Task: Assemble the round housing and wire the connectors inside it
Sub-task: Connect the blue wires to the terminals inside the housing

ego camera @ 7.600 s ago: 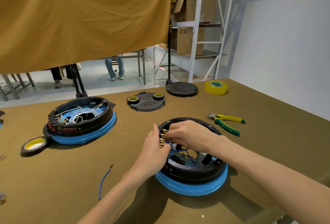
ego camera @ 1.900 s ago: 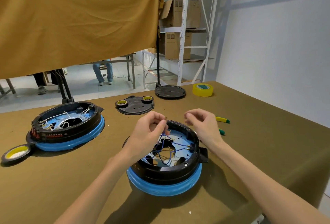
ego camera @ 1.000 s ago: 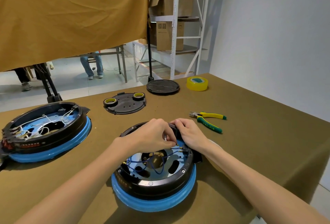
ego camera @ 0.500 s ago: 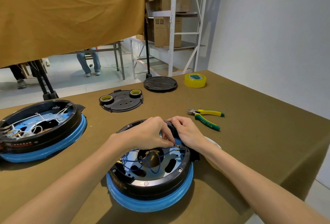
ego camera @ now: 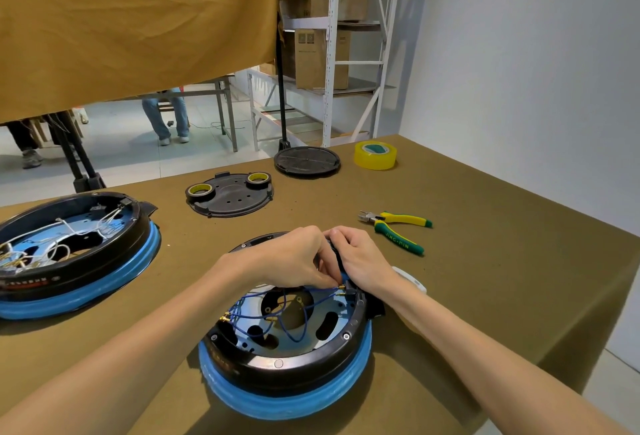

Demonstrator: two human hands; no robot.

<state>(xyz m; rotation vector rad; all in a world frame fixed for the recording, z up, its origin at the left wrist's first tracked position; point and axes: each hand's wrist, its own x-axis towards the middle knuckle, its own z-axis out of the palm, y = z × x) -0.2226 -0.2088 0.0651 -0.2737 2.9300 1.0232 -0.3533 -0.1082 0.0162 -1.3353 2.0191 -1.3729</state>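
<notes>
Head view | left hand (ego camera: 294,258) grip pinches blue wire (ego camera: 322,292) | right hand (ego camera: 363,261) grip: cannot tell | round housing (ego camera: 287,362)

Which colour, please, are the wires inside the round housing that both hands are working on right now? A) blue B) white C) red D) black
A: the wires looping across the near round housing, where the left hand and right hand meet, are blue; white wires lie only in the other housing to the left.

We count two round black housings on blue rings (ego camera: 284,362) (ego camera: 74,261); two flat black round lids (ego camera: 230,195) (ego camera: 306,160); three tape rolls (ego camera: 374,155) (ego camera: 200,189) (ego camera: 258,178); one pair of yellow-green pliers (ego camera: 398,230)
</notes>
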